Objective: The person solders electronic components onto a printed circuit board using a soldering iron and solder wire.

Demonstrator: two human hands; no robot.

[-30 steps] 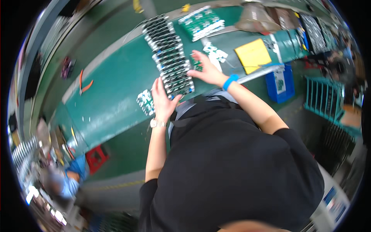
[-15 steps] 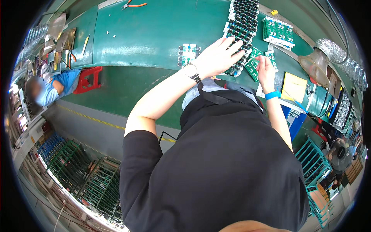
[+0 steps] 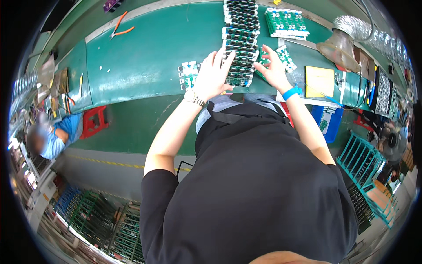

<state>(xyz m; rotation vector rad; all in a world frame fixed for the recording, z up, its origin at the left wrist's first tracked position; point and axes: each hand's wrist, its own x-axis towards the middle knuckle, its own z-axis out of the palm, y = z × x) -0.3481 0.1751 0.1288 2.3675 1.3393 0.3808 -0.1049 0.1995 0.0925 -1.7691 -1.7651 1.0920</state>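
A long row of green circuit boards with black parts [image 3: 240, 42] runs from the front of the green bench toward the back. At its left edge is my left hand [image 3: 211, 75], fingers apart, thumb low near the row's front end. My right hand [image 3: 273, 71] is at the right side, with fingers spread and curved toward the row; nothing shows in it. Partly covered by this hand are loose green boards [image 3: 285, 58]. A small board with black parts [image 3: 188, 75] lies just left of my left hand. A blue wrist strap [image 3: 292, 93] circles my right wrist.
A stack of green boards [image 3: 286, 24] lies at the back right. Right of it stand a fume hood with silver duct [image 3: 338, 48] and a yellow sheet [image 3: 319, 82]. Orange-handled pliers [image 3: 119, 27] lie at the back left. Another person [image 3: 55, 138] sits far left.
The view has shifted, so the bench sits differently in it. My left hand has drawn off the top of the row to its left edge; my right hand has moved to its right side.
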